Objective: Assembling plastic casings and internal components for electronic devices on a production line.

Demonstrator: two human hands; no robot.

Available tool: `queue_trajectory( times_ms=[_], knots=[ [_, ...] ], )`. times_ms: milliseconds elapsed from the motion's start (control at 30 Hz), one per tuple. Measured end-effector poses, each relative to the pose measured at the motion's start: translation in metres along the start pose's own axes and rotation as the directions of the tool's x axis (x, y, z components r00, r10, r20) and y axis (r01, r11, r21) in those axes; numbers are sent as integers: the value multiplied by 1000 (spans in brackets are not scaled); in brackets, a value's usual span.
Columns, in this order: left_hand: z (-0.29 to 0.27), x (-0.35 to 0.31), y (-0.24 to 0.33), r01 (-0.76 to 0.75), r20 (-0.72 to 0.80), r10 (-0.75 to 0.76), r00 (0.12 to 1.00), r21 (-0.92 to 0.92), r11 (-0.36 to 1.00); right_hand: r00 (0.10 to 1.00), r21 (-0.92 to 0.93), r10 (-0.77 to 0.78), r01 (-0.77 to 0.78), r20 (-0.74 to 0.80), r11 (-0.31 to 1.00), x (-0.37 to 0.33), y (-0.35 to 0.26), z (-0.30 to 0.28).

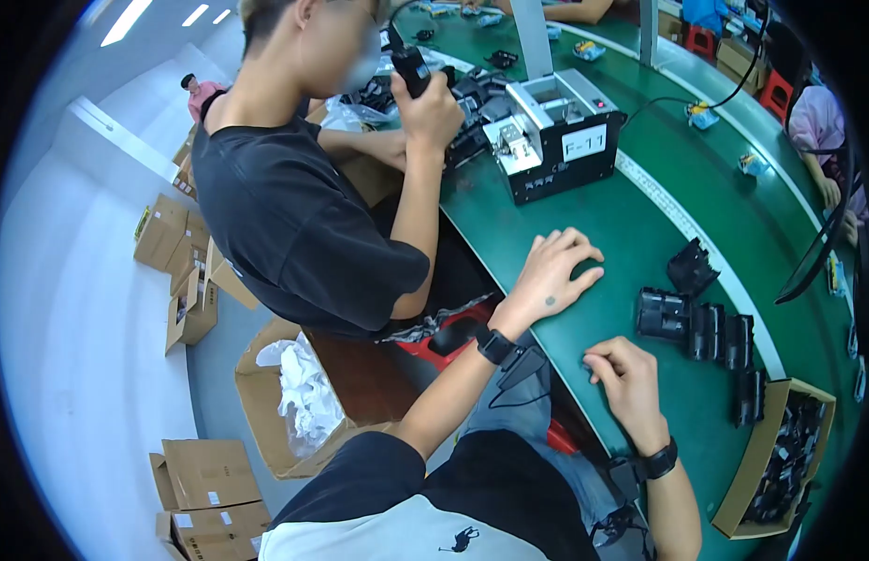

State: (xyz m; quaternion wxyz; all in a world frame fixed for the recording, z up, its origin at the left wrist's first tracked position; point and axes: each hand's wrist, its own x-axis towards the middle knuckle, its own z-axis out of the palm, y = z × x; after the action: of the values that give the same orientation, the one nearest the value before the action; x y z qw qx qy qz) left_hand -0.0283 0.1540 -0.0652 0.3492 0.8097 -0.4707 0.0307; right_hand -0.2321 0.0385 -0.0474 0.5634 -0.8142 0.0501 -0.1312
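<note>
My left hand [554, 271] rests on the green table [631, 243] near its edge, fingers spread and nothing in them. Closer to me, my right hand [629, 381] is closed, thumb and fingertips pressed together; whatever they hold, if anything, is too small to make out. Beyond my hands stand several black plastic housings [708, 330] in a row, with a separate black housing [692, 267] at the far end, tilted. Neither hand touches them. A black and silver bench machine [561, 140] sits on the table past my left hand.
A cardboard tray [781, 453] of small black parts sits at the right. On my left, a person in a dark shirt [304, 206] holds a black handheld tool [411, 70]. Below stand an open carton [266, 421] with white wrapping and a red stool [444, 341]. Small packets lie along the green line.
</note>
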Motion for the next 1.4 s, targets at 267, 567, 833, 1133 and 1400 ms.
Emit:
queue_trajectory(
  times_ms=[267,567,833,1133,1400],
  knots=[
    [6,27,58,-178,-22,180,983,-304,936,981,-135,-192,196,43,971,1,2,-1],
    [49,36,79,-348,138,348,927,-24,937,972,-172,-236,229,-21,958,3,8,3],
    [58,40,74,-367,109,365,925,-3,930,981,-169,-193,189,-6,967,3,15,5],
    [58,49,79,-354,211,344,915,10,935,983,-220,-179,164,-47,961,6,14,2],
    [50,54,79,-350,264,325,908,52,935,966,-245,-203,161,-161,956,2,6,7]
  ],
)
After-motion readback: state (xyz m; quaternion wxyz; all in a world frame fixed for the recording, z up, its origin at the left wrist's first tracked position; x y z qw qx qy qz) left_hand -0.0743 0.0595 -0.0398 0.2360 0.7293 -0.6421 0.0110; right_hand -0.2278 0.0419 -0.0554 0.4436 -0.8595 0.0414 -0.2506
